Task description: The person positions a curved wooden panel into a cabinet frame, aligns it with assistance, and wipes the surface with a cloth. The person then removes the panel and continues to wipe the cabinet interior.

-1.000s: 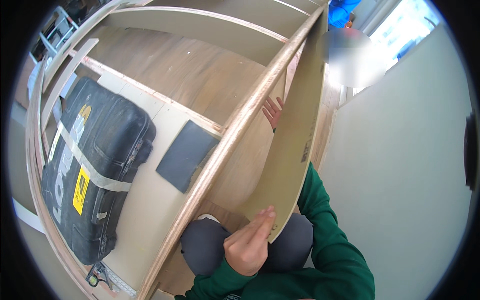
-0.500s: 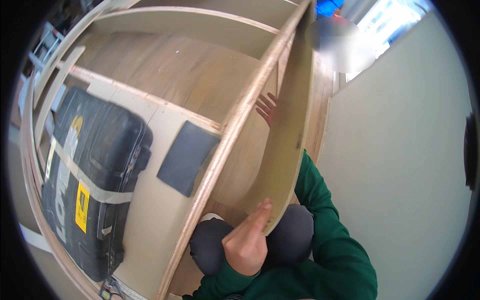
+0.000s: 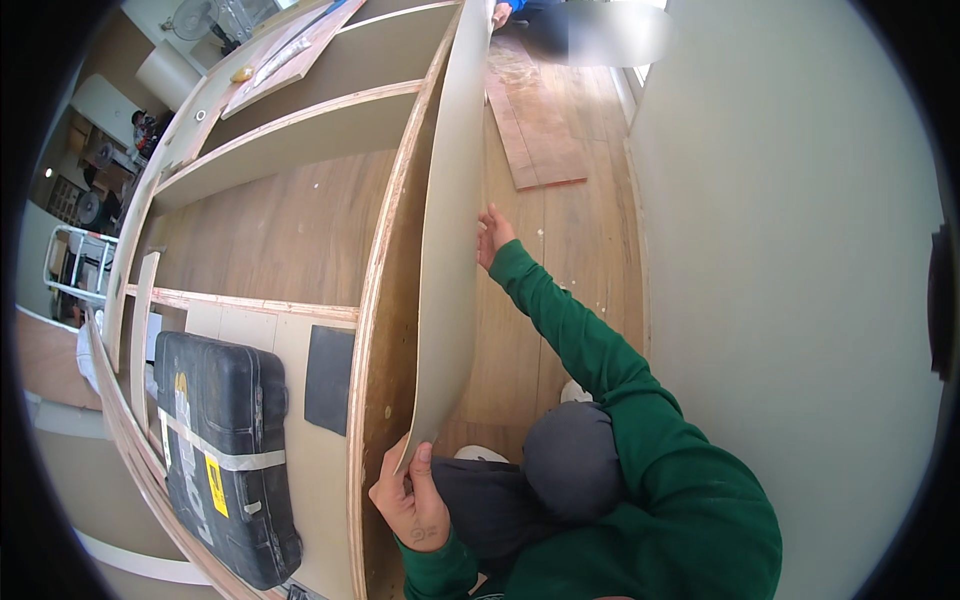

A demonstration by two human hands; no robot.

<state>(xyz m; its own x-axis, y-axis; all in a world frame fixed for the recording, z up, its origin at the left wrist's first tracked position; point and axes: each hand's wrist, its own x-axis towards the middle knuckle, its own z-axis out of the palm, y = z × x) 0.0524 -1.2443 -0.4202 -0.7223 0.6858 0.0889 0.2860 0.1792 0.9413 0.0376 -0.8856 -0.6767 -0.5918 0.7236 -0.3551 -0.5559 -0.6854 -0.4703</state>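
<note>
A long, thin beige sheet (image 3: pixel 448 220) stands on edge along the right side of a wooden frame (image 3: pixel 372 270). Its near corner sits between the thumb and fingers of my left hand (image 3: pixel 410 495), closed on it at the frame's near end. Further along, my right hand (image 3: pixel 492 238) is at the sheet's right face with its fingers apart and gripping nothing; the fingertips are partly hidden. At the far end, another person's hand (image 3: pixel 501 14) with a blue sleeve is at the sheet's edge.
A black hard case (image 3: pixel 225 390) and a dark grey square piece (image 3: pixel 330 378) lie inside the frame. To the right rises a pale wall panel (image 3: pixel 790 260). A reddish board (image 3: pixel 535 140) lies on the wooden floor ahead. Loose strips and boards (image 3: pixel 290 65) rest on the far frame.
The sheet has swung left against the frame's side and stands more upright. My left hand moved left with its corner. My right hand, formerly on the sheet's left side, is now on its right.
</note>
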